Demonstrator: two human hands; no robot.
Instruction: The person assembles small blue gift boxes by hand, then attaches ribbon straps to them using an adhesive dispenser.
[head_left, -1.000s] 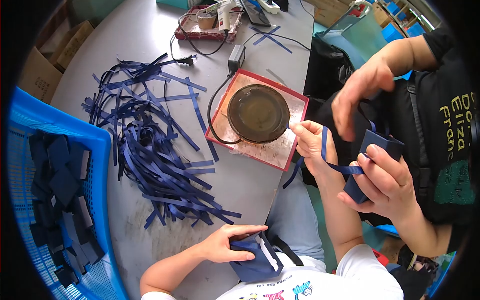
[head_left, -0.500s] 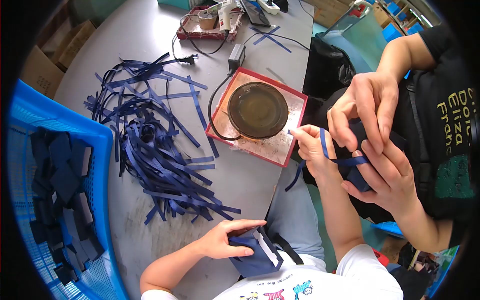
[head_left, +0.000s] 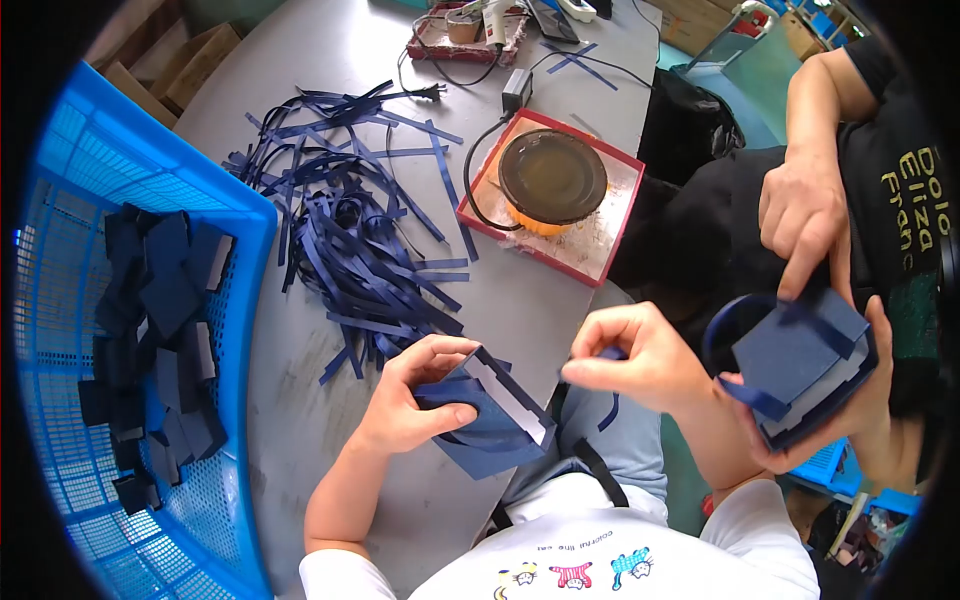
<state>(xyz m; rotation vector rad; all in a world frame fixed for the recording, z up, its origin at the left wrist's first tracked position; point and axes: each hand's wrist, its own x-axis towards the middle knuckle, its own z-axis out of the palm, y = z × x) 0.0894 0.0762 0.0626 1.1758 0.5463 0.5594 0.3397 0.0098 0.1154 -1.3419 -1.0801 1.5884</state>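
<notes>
My left hand (head_left: 408, 395) is closed round a dark blue box (head_left: 490, 425) whose open side shows a white inside; a blue ribbon crosses the box. To its right, my right hand (head_left: 635, 360) pinches a short blue ribbon (head_left: 611, 408), which hangs down from the fingers. Further right a co-worker's hands hold another blue box (head_left: 795, 355) with a ribbon looped around it. Beyond my hands lies a heap of blue ribbons (head_left: 350, 240) on the grey table (head_left: 300, 430).
A blue basket (head_left: 245, 300) with several dark boxes stands at the left. Behind my hands, a round dark pot (head_left: 552, 176) sits in a red-rimmed tray (head_left: 622, 235). Further back are a glue gun (head_left: 495, 22), cables and a phone (head_left: 553, 24).
My left hand has raised its box and moved away from my body. The co-worker's box now shows from above, one hand pointing down at it. The whole view has shifted.
</notes>
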